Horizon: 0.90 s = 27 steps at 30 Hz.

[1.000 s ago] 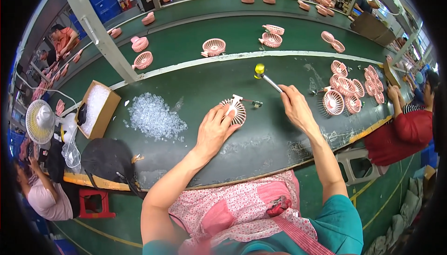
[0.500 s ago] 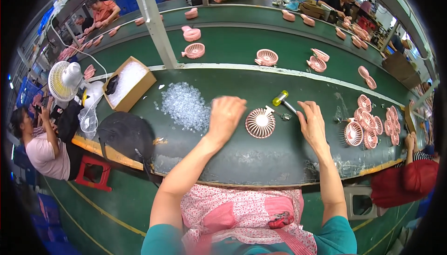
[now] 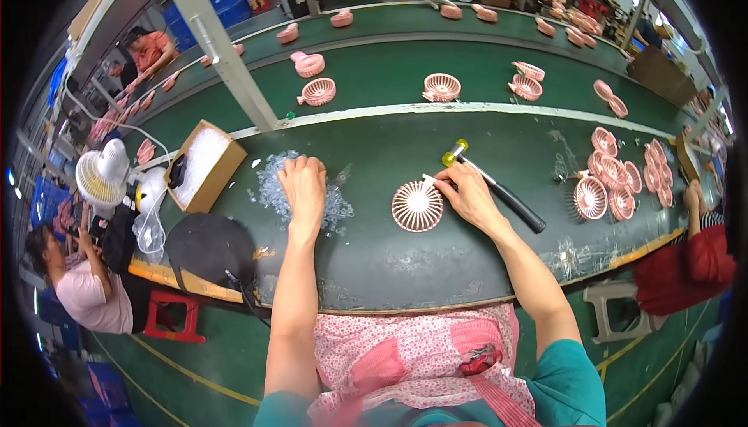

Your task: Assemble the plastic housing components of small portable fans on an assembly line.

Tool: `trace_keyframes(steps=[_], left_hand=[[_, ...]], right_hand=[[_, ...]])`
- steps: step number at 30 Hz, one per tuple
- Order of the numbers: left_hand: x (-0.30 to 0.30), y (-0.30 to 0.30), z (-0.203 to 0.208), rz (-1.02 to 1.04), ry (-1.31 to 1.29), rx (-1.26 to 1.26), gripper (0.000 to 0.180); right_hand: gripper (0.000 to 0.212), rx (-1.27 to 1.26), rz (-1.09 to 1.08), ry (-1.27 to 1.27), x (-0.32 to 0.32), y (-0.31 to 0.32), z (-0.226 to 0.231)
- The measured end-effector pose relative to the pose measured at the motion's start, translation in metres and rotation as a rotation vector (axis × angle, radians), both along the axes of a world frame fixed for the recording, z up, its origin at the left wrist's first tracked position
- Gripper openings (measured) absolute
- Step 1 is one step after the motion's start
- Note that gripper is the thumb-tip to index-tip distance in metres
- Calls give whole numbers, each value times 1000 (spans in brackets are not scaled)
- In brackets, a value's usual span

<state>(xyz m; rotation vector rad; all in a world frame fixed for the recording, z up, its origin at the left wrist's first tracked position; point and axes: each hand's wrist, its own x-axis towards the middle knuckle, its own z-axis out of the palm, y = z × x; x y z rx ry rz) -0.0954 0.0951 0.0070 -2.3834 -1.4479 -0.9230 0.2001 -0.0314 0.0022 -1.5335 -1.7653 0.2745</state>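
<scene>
A pink round fan grille [image 3: 417,206] lies flat on the dark green worktable [image 3: 436,263] in front of me. My right hand [image 3: 467,193] rests on its right edge, fingers touching the rim and a small white piece. Just behind that hand lies a mallet [image 3: 491,185] with a yellow head and a black handle. My left hand [image 3: 302,185] reaches left into a heap of small clear plastic parts [image 3: 273,185], fingers curled down on them; whether it holds any is hidden.
A cardboard box [image 3: 204,164] of clear parts stands left of the heap, a black round bag [image 3: 210,244] near the front edge. Several pink grilles [image 3: 619,178] are stacked at right. More pink fans ride the conveyor [image 3: 389,76] behind. Other people sit left, right and across.
My left hand has gone from the grille leftward into the clear parts. My right hand has let go of the mallet and settled on the grille's edge. The view has turned left.
</scene>
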Motion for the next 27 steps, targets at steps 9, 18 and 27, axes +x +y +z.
trace_keyframes(steps=[9, 18, 27], left_hand=[[56, -40, 13, -285, -544, -525, 15], [76, -59, -4, -623, -1353, -1339, 27], [80, -70, 3, -571, -1126, -1141, 26]], right_hand=[[20, 2, 54, 523, -20, -13, 10], [17, 89, 88, 464, -39, -19, 12], [16, 69, 47, 467, -39, -18, 11]])
